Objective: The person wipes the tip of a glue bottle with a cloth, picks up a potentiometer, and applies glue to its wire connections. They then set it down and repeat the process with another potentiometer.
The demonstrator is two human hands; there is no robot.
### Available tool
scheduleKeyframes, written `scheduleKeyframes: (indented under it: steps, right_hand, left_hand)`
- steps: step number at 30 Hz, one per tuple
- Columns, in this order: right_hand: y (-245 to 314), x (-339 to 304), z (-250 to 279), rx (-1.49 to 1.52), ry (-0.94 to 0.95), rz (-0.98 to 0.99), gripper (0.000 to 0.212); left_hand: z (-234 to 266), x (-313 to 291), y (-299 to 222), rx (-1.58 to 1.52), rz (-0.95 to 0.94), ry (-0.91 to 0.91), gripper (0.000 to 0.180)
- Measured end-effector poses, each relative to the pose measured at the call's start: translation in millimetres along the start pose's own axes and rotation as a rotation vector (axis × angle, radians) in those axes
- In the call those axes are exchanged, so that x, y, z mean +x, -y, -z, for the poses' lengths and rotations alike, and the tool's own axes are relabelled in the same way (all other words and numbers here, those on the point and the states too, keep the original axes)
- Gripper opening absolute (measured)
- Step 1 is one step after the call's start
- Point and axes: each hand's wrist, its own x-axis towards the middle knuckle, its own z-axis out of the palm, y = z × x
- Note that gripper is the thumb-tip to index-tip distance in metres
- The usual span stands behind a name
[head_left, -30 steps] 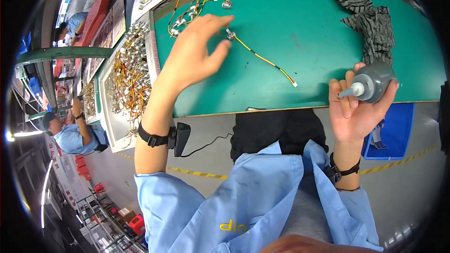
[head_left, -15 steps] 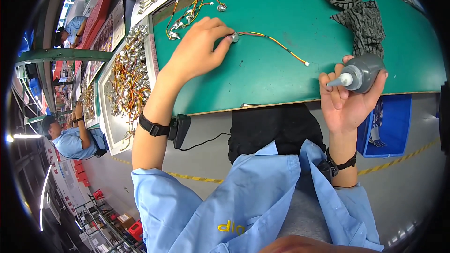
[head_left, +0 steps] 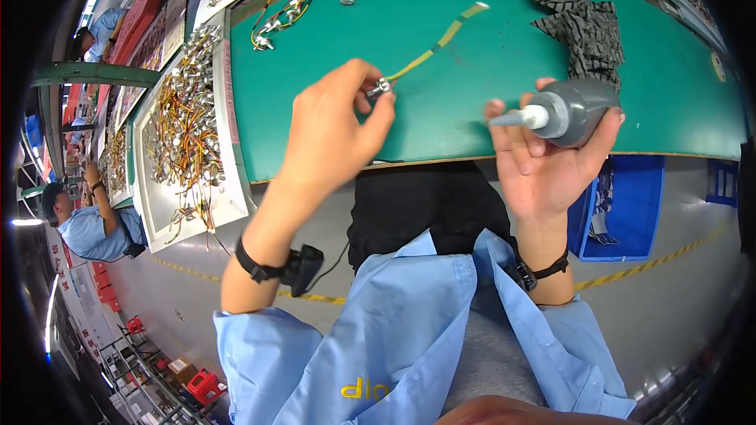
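The left hand (head_left: 335, 126) pinches one wired metal part (head_left: 381, 87) at mid-frame; the right hand (head_left: 543, 173) cradles a grey bottle (head_left: 589, 110), its nozzle apart from the part. Similar parts (head_left: 294, 9) lie loose at upper left, many more in a white tray (head_left: 231, 165) at left; which are finished doesn't show.

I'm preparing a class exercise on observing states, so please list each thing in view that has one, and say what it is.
Left hand: grip closed on the metal part
Metal part: held, wire lead attached
Right hand: grip around the gray bottle
Gray bottle: tilted, nozzle pointing left
Striped cloth: crumpled
Loose wired parts: tangled
White tray: heaped with wired parts
Blue bin: open, partly filled
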Motion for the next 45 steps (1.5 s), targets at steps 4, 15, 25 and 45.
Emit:
scheduleKeyframes:
  steps: [4,15,25,45]
  right_hand:
    - [-16,-7,-18,-0.064,0.025,0.001,0.076]
    - [-30,5,-31,-0.230,0.296,0.070,0.064]
    - [-46,-9,-100,-0.581,-0.180,-0.203,0.059]
    - [-82,13,-103,-0.217,-0.260,-0.221,0.052]
  left_hand:
    - [-24,-27,-28,-0.089,-0.004,-0.238,0.017]
    - [-63,-59,-27,-0.180,-0.202,-0.501,0.020]
    - [-42,-81,-20,-0.965,0.266,-0.134,0.020]
    - [-19,-101,0,-1.343,0.459,-0.149,0.021]
